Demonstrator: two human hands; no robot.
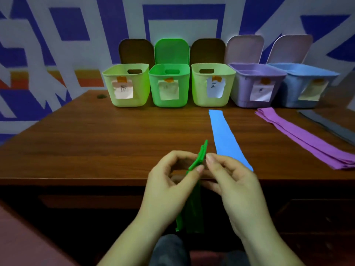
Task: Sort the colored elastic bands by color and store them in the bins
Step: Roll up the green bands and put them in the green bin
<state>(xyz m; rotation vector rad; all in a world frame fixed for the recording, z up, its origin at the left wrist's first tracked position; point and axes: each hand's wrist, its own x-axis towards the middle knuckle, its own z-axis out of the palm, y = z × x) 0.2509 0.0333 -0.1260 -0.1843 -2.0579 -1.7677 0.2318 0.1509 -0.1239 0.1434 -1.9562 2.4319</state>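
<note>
A green elastic band [193, 208] is held over the table's front edge, its top folded and its tail hanging down below the tabletop. My left hand [169, 185] pinches its upper part between thumb and fingers. From the right, my right hand [230, 183] pinches the same fold. A blue band [224, 137] lies flat on the table just beyond my right hand. Several purple bands [305, 139] lie stacked at the right. A dark grey band [330, 125] lies at the far right edge.
Five open bins with paper labels stand in a row at the back of the wooden table [96, 135]: a light green bin [126, 85], a green bin [169, 85], another light green bin [211, 85], a purple bin [255, 85] and a blue bin [307, 85].
</note>
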